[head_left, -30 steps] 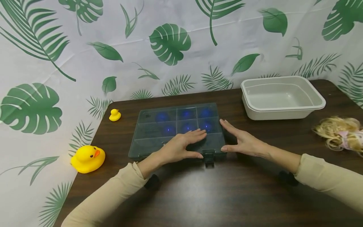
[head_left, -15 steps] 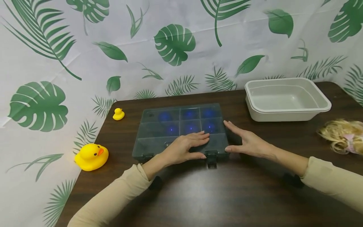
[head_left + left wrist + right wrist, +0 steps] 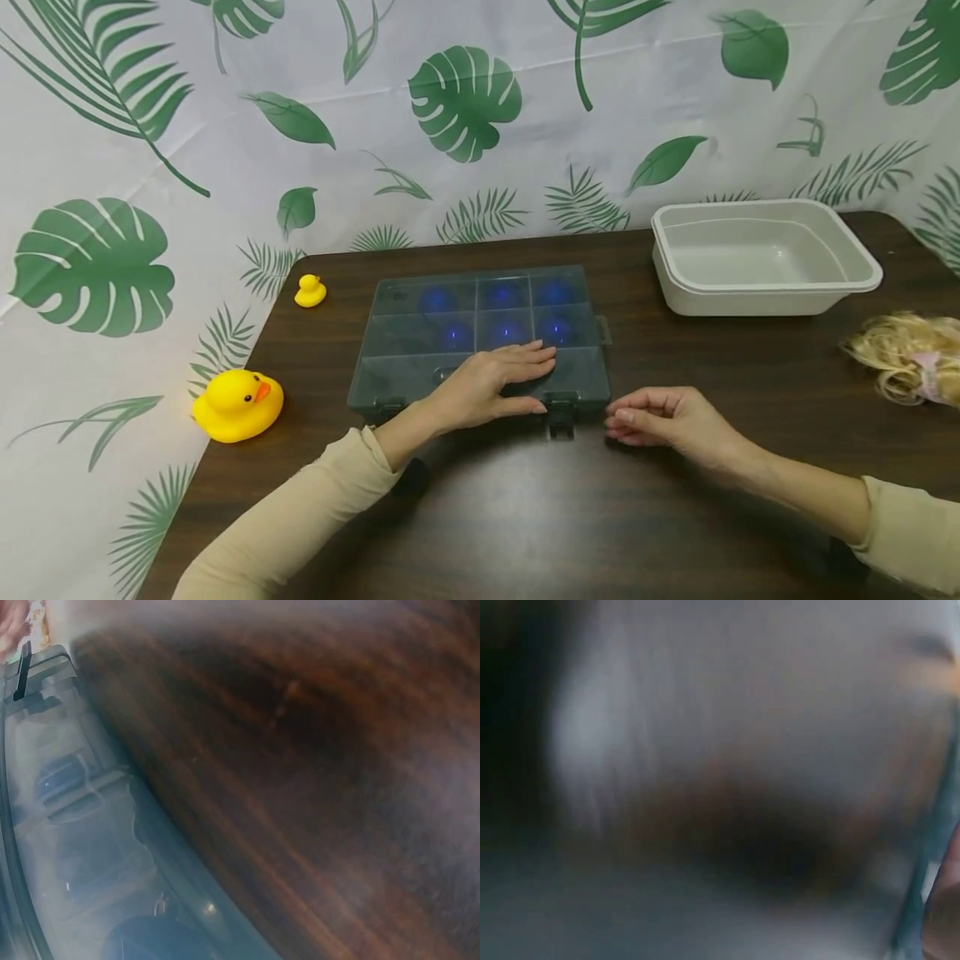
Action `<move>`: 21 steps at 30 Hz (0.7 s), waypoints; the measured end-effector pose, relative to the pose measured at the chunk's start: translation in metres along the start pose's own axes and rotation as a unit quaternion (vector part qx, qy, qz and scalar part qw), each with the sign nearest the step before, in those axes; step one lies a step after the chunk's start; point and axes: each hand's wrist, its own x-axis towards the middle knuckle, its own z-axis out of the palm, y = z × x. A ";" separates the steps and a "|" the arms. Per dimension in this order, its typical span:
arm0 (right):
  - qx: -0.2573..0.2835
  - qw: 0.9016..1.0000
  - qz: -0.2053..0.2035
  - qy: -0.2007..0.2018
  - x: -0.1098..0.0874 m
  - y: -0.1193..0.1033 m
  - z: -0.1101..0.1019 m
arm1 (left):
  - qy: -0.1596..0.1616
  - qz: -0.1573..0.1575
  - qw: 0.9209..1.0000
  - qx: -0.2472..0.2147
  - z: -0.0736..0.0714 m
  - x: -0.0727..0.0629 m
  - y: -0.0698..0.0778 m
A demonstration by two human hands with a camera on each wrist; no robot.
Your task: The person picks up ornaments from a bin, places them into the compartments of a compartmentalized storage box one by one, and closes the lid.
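Observation:
A dark see-through compartment box (image 3: pixel 408 375) lies on the table with its lid down. Several round blue spots (image 3: pixel 506 333) show through the lid. My left hand (image 3: pixel 487 383) rests on the lid, fingers stretched flat and thumb at the front edge beside a dark latch (image 3: pixel 561 417) that hangs outward. Just off the front right corner, my right hand (image 3: pixel 678 421) has its fingers loosely bent and nothing visible in it. The left wrist view shows the box's side (image 3: pixel 90 847) close up; the right wrist view is badly blurred, with a fingertip (image 3: pixel 945 907) at its right edge.
At the back right stands a white plastic tub (image 3: pixel 757 300). A curly blond doll's head of hair (image 3: pixel 900 350) lies at the far right. Over on the left sit a big yellow rubber duck (image 3: pixel 236 408) and a small one (image 3: pixel 310 292). A leaf-patterned cloth (image 3: pixel 360 175) hangs behind the table.
My right hand has left the box's right side and moved toward me near the front corner, its spread fingers now bent together. The left hand stays on the lid.

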 end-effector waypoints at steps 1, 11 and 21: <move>0.020 0.999 0.028 -0.009 -0.001 0.003 0.004 | 0.000 0.000 1.000 0.001 0.000 0.000 0.000; 0.099 0.986 0.131 0.012 0.014 0.014 0.037 | 0.000 -0.006 1.000 -0.007 0.001 0.000 0.000; 0.112 0.984 0.132 0.049 0.025 0.015 0.059 | 0.007 0.002 1.000 -0.001 0.001 0.000 -0.001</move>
